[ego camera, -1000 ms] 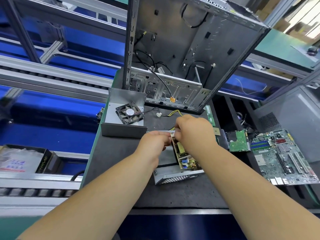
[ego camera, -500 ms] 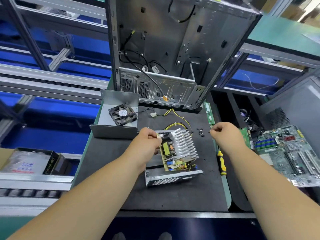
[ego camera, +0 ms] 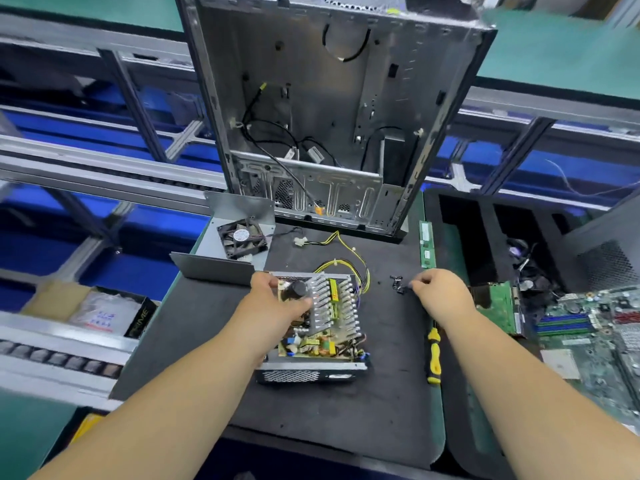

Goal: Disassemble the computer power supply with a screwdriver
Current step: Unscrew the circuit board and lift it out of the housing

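Note:
The opened power supply (ego camera: 329,317) lies in the middle of the black mat (ego camera: 346,410), its finned heatsink and circuit board bare above the metal base (ego camera: 311,374). My left hand (ego camera: 277,306) grips the board's left edge beside a black capacitor. My right hand (ego camera: 440,292) is off to the right of the unit, fingers curled, its fingertips pinching a small dark screw at a little heap of screws (ego camera: 396,282). The yellow and black screwdriver (ego camera: 433,355) lies loose on the mat under my right forearm.
The power supply's removed cover with its fan (ego camera: 242,237) sits at the mat's back left. An empty computer case (ego camera: 329,116) stands upright behind. A memory stick (ego camera: 426,244), a green card (ego camera: 498,303) and a motherboard (ego camera: 595,327) lie to the right.
My right hand left the power supply and moved right to the heap of screws. The board has settled flatter in its base, still in my left hand's grip.

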The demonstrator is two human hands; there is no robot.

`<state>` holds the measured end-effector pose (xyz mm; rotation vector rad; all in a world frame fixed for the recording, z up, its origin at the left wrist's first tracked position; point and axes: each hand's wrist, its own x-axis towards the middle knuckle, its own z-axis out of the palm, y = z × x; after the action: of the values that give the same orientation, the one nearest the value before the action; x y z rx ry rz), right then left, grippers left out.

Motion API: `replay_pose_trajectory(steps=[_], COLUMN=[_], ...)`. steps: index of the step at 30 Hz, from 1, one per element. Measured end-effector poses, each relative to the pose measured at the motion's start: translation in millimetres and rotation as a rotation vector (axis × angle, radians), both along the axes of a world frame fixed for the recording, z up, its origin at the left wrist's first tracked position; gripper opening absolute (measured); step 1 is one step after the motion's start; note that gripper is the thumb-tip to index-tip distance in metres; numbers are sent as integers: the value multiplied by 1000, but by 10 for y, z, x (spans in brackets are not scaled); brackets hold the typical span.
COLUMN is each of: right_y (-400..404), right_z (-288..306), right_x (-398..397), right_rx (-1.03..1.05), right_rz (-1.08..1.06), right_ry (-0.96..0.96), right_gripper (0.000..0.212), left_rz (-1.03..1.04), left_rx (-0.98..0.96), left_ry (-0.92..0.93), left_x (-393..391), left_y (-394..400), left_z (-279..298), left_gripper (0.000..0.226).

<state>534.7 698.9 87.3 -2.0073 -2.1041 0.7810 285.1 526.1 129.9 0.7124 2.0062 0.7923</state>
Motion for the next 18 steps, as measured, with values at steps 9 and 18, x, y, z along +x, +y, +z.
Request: replay_pose_trajectory(steps=[9,18], right_y=[-168,-382], right_z=[253,417], right_x=[-106,-294], right_rx=[-9,-118], right_rz=[181,341], right_ry=[156,252], right_gripper=[18,17], left_rz=[143,164], left_rx=[113,85], left_ry=[-29,-184], left_x=[40,-53], left_y=[48,118], left_z=[134,282], left_gripper=[45,40])
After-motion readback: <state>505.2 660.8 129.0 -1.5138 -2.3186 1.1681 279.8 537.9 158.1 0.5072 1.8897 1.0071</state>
